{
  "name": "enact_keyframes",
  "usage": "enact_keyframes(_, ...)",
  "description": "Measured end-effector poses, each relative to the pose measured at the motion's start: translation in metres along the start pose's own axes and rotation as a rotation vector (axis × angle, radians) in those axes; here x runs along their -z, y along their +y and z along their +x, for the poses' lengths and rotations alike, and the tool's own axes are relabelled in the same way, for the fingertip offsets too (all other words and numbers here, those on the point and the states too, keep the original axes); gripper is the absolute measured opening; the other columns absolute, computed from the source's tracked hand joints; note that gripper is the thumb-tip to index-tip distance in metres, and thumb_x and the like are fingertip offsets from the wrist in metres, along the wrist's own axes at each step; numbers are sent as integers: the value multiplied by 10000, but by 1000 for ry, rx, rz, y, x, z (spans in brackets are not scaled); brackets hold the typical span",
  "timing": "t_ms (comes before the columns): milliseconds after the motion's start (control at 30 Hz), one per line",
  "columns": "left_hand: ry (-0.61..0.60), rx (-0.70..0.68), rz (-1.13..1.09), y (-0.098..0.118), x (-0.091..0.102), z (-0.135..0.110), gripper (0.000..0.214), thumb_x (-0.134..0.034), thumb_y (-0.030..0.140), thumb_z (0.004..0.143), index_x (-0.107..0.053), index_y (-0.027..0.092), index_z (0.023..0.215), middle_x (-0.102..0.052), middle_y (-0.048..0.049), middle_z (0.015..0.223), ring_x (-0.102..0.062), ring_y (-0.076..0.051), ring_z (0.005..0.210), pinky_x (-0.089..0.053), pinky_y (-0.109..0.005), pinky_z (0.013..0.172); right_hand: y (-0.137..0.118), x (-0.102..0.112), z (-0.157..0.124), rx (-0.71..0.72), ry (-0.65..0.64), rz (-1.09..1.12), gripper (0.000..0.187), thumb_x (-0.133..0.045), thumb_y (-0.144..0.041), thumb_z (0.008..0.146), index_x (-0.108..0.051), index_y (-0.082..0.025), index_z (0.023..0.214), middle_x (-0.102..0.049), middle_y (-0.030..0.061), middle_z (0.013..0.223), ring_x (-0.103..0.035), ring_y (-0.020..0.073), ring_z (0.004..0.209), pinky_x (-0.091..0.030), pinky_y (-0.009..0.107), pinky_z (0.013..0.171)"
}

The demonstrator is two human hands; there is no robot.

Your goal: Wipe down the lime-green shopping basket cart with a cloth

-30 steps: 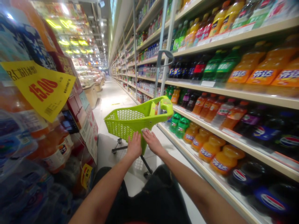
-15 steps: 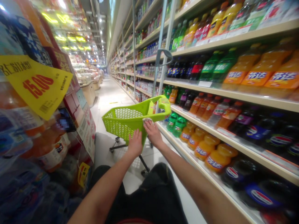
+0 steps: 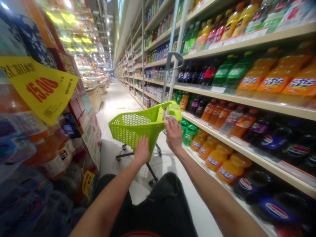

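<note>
A lime-green plastic basket trolley (image 3: pixel 133 126) stands on wheels in the aisle just ahead of my knees. My left hand (image 3: pixel 142 150) lies flat against the basket's near side wall, fingers stretched out. My right hand (image 3: pixel 174 133) is higher and to the right, at the rim just below the green handle block (image 3: pixel 176 110). Its fingers are closed on a small pale cloth (image 3: pixel 170 119) pressed against the plastic. A grey pull handle (image 3: pixel 174 61) rises from the trolley. The inside of the basket is mostly hidden.
Long shelves of soft-drink bottles (image 3: pixel 247 98) run close along the right. On the left are shrink-wrapped bottle packs (image 3: pixel 24 148) with a yellow price sign (image 3: pixel 39 89). The pale aisle floor (image 3: pixel 116 98) runs away ahead. My dark trousers (image 3: pixel 158 204) fill the bottom.
My right hand has slid with the cloth up and to the right along the basket's rim, from the near corner to the handle. The left hand has stayed on the side wall.
</note>
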State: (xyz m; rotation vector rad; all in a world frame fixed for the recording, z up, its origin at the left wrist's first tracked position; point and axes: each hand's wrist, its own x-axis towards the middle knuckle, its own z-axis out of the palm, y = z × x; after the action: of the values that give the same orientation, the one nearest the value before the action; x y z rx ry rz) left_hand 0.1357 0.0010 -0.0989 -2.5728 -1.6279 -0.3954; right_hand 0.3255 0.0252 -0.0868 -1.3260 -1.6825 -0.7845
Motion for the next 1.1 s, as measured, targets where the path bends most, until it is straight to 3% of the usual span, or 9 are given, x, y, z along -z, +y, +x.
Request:
enact_keyframes(133, 15, -29, 8, 5, 3, 0, 609, -351, 117, 779, -262, 76, 1380, -182, -118, 1493, -142, -236, 1374, -157, -511, 1096, -11, -13, -11, 50, -139, 17, 463, -338, -54, 834, -484, -156, 1260, -432, 121, 1367, -227, 219, 1350, -236, 494, 1058)
enact_keyframes(367, 26, -26, 28, -2, 7, -1, 598, -365, 137, 793, -262, 114, 1382, -188, -103, 1495, -146, -229, 1374, -166, -487, 1100, -33, -36, -61, 176, -583, 100, 470, -369, 2, 779, -567, -161, 1173, -484, 146, 1319, -373, 233, 1278, -339, 486, 988)
enact_keyframes(433, 23, -17, 30, -5, 7, 0, 594, -368, 145, 795, -266, 107, 1379, -192, -111, 1493, -146, -232, 1373, -165, -488, 1099, -32, -32, -57, 176, -557, 104, 473, -361, 9, 774, -571, -154, 1166, -496, 145, 1308, -372, 227, 1279, -346, 471, 984)
enact_keyframes(600, 3, -5, 27, -6, 10, 0, 623, -372, 142, 777, -247, 80, 1384, -163, -121, 1499, -118, -237, 1378, -154, -501, 1099, -22, -11, -7, 69, -82, 59, 464, -344, -54, 819, -495, -153, 1247, -438, 132, 1362, -207, 199, 1356, -246, 462, 1050)
enact_keyframes(700, 0, -9, 16, -5, 13, -1, 639, -374, 143, 766, -238, 81, 1388, -160, -114, 1500, -121, -238, 1378, -151, -508, 1099, -16, -3, 17, 17, 32, 9, 465, -359, -72, 817, -475, -150, 1261, -424, 134, 1372, -193, 207, 1360, -212, 479, 1056)
enact_keyframes(800, 11, -18, 14, -3, 15, -1, 634, -361, 140, 770, -236, 75, 1388, -163, -117, 1499, -122, -238, 1378, -159, -509, 1098, -15, -7, 16, 31, -38, -10, 455, -363, -67, 814, -492, -138, 1244, -440, 140, 1358, -227, 223, 1348, -227, 481, 1047)
enact_keyframes(1100, 25, -44, 45, -4, 9, 4, 601, -350, 170, 803, -234, 102, 1388, -163, -110, 1500, -114, -238, 1379, -139, -523, 1098, -31, -34, -45, 235, -398, 65, 473, -352, 8, 753, -571, -127, 1151, -502, 133, 1306, -378, 233, 1273, -343, 464, 983)
